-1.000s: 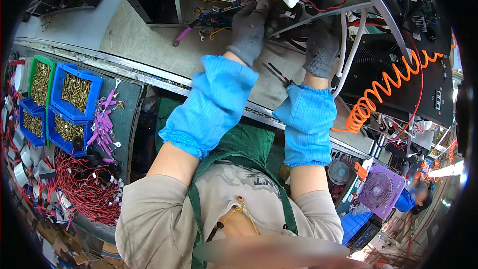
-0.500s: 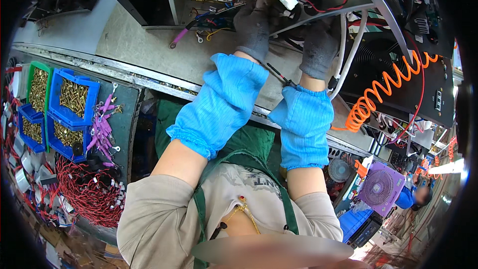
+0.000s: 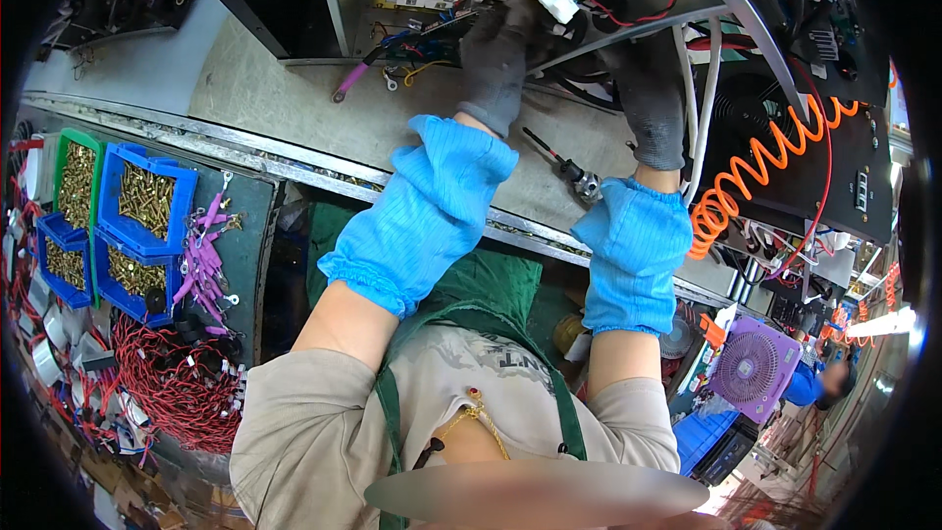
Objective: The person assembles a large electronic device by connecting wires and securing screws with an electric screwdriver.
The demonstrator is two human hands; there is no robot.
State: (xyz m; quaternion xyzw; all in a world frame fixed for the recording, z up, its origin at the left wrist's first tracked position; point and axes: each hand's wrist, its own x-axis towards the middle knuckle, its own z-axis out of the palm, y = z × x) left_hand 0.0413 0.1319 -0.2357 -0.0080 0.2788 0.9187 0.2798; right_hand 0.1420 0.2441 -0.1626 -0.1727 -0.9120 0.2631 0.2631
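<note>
Metal chassis [image 3: 628, 38] partly hides your left hand [image 3: 494, 64] and right hand [image 3: 650, 96]; whether either grip clamps anything, I cannot tell.

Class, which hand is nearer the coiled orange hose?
Right. The grey-gloved right hand is left of the coiled orange hose, across two white cables; the grey-gloved left hand is farther left.
</note>
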